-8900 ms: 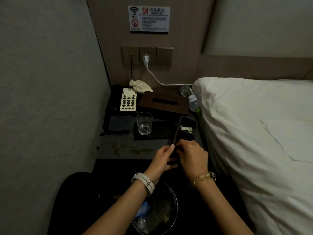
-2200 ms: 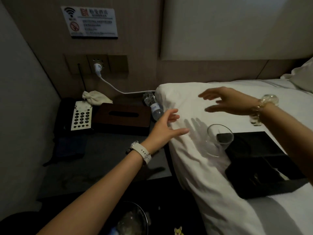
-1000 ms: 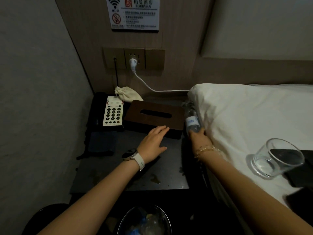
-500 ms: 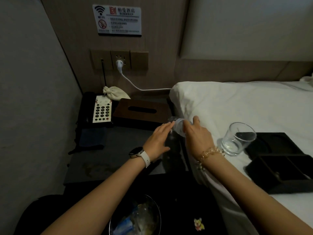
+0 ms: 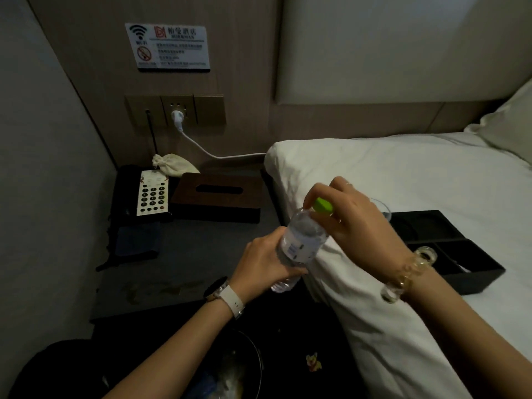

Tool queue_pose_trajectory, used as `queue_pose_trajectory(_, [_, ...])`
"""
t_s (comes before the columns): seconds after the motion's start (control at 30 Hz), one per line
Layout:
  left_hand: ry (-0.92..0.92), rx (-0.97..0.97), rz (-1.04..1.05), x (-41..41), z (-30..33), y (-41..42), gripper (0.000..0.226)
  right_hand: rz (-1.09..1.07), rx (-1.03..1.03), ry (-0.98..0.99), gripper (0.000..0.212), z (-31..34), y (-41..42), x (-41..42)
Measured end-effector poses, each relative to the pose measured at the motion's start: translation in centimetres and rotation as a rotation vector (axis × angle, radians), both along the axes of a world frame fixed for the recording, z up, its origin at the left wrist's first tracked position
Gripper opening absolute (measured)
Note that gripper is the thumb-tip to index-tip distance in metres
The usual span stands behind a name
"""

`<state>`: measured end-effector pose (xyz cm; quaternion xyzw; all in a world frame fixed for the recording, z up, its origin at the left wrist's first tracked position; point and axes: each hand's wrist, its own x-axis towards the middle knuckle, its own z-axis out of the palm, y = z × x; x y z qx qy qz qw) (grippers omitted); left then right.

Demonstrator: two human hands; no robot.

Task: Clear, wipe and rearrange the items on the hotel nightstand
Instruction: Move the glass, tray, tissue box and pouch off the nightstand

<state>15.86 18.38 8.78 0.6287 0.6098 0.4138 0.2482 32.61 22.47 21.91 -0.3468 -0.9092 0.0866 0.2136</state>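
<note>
Head cam: the water bottle (image 5: 302, 240) is up in the air between the nightstand (image 5: 184, 254) and the bed (image 5: 403, 174). It's small, clear plastic with a white label and a bright green cap (image 5: 323, 205), tilted with the cap toward the bed. The left hand (image 5: 263, 267) is wrapped around its lower half, and the right hand (image 5: 354, 217) has its fingers curled over the cap. On the nightstand sit a tissue box (image 5: 218, 197), a phone (image 5: 144, 194) and a little cloth pouch (image 5: 172, 165). A black tray (image 5: 449, 249) lies on the bed.
</note>
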Motion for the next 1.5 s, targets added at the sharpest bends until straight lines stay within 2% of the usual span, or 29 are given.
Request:
queue_pose_trajectory(0.07, [-0.090, 0.025, -0.005, 2.3, 1.2, -1.1, 0.057, -0.018, -0.029, 0.075, 0.014, 1.5, -0.5, 1.1])
queue_pose_trajectory(0.23, [-0.332, -0.021, -0.107, 8.9, 3.3, -2.8, 0.059, -0.113, -0.228, 0.171, 0.040, 4.5, -0.3, 5.4])
queue_pose_trajectory(0.37, [-0.414, -0.110, -0.217, 13.8, 4.5, -3.2, 0.059, -0.204, -0.321, 0.196, 0.040, 5.2, 0.5, 10.7])
queue_pose_trajectory(0.5, [-0.305, -0.183, -0.312, 16.9, 5.5, -2.8, 0.059, -0.329, -0.467, 0.421, 0.026, 4.2, 0.7, 17.2])
queue_pose_trajectory(0.67, [-0.171, -0.215, -0.444, 18.5, 4.5, -2.5, 0.084, -0.578, -0.578, 0.632, 0.024, 0.8, 0.9, 23.5])
queue_pose_trajectory(0.73, [-0.112, -0.193, -0.440, 18.7, 3.8, -2.5, 0.086, -0.665, -0.612, 0.662, 0.015, -0.8, 1.1, 25.2])
queue_pose_trajectory(0.87, [-0.102, -0.171, -0.379, 19.0, 2.5, -2.5, 0.074, -0.789, -0.716, 0.657, 0.010, -3.8, 1.8, 26.7])
queue_pose_trajectory(1.03, [-0.105, -0.146, -0.223, 19.1, 1.9, -2.5, 0.060, -0.883, -0.809, 0.623, 0.019, -5.8, 2.7, 26.2])
queue_pose_trajectory(1.37, [-0.051, 0.013, -0.117, 18.4, 1.3, -1.8, 0.052, -0.930, -0.839, 0.465, 0.028, -5.3, 3.4, 25.2])
queue_pose_trajectory(1.5, [-0.054, -0.007, -0.094, 17.8, 1.1, -1.5, 0.054, -0.966, -0.779, 0.410, 0.028, -6.0, 3.8, 24.9])
